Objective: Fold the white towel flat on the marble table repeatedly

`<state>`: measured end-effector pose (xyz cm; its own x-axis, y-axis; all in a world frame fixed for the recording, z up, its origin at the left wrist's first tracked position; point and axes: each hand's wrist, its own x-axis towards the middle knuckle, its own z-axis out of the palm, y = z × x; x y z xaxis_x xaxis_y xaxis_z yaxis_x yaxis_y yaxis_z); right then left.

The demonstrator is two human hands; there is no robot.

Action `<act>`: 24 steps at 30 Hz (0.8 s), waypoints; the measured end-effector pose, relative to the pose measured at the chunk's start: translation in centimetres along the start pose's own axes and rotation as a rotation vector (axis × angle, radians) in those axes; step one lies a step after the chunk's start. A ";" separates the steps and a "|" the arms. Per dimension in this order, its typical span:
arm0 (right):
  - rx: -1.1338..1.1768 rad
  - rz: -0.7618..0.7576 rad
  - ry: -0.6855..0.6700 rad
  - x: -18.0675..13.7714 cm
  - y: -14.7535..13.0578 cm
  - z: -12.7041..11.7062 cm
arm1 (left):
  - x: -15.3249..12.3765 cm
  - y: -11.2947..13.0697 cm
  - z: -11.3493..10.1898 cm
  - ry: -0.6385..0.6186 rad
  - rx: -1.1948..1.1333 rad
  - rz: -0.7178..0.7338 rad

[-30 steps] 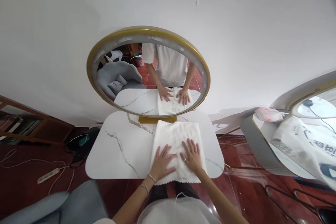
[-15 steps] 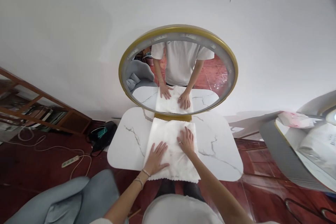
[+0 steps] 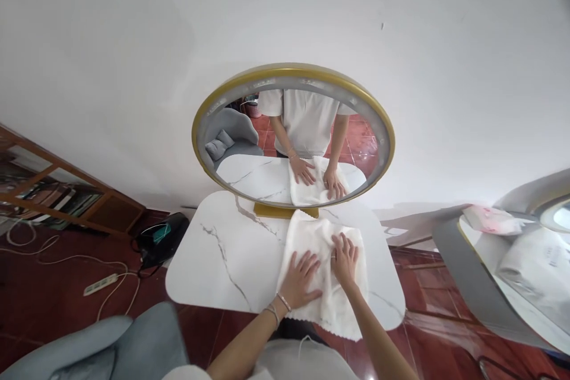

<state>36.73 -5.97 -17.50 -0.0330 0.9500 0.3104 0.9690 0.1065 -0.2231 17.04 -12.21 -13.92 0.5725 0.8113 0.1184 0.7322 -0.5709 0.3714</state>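
A white towel [image 3: 318,237] lies spread on a white marble-patterned table [image 3: 222,261], its near edge hanging over the table's front. My left hand [image 3: 300,279] rests flat on the towel with fingers spread. My right hand [image 3: 344,256] lies beside it on the towel, fingers stretched out, a ring on one finger. The towel is wrinkled around both hands. Bracelets show on my left wrist.
An oval gold-framed mirror [image 3: 294,74] stands at the table's back edge and reflects the person and towel. A grey chair [image 3: 102,347] is at the lower left. A power strip [image 3: 100,284] and cables lie on the red floor. A second table [image 3: 503,285] with bags stands right.
The towel has shifted right and bunched up. Both hands moved right and closer together on it. The camera view also swung.
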 end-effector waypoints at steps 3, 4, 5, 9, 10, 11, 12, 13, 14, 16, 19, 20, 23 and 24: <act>0.030 -0.007 -0.030 -0.3 -1.0 0.6 | -0.6 -0.2 -0.5 -0.006 0.011 -0.016; 0.039 -0.023 -0.048 -0.4 -1.5 0.8 | -1.1 -0.5 -0.9 -0.008 0.019 -0.026; 0.046 -0.045 -0.067 -0.4 -2.2 0.8 | -1.7 -0.8 -1.2 -0.004 0.030 -0.044; 0.022 -0.109 -0.116 -0.5 -6.0 0.8 | -4.8 -2.5 -2.5 0.026 0.105 -0.121; 0.014 -0.121 -0.119 -0.5 -7.1 0.8 | -5.6 -3.0 -2.8 0.034 0.126 -0.140; 0.010 -0.133 -0.121 -0.6 -8.4 0.9 | -6.5 -3.5 -3.0 0.042 0.147 -0.163; 0.010 -0.147 -0.123 -0.8 -9.7 1.1 | -7.4 -4.1 -3.2 0.053 0.165 -0.187; 0.012 -0.158 -0.123 -0.9 -11.1 1.3 | -8.3 -4.7 -3.3 0.068 0.182 -0.214; 0.016 -0.165 -0.120 -1.1 -12.4 1.5 | -9.2 -5.4 -3.5 0.087 0.196 -0.240; 0.028 -0.172 -0.114 -1.4 -15.2 2.1 | -11.2 -6.9 -4.0 0.128 0.219 -0.294; 0.054 -0.199 -0.111 -1.8 -19.3 2.9 | -13.8 -9.1 -4.9 0.180 0.243 -0.379; 0.063 -0.212 -0.111 -1.9 -20.4 3.1 | -14.5 -9.7 -5.2 0.190 0.245 -0.400; 0.073 -0.229 -0.106 -2.0 -23.0 3.5 | -15.8 -10.9 -5.8 0.208 0.235 -0.425; 0.070 -0.231 -0.105 -1.9 -23.3 3.6 | -15.9 -11.0 -5.8 0.213 0.230 -0.428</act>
<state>13.29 -9.24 -16.22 -0.2804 0.9229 0.2639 0.9136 0.3410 -0.2215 -2.30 -18.08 -14.55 0.1350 0.9718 0.1934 0.9596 -0.1769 0.2188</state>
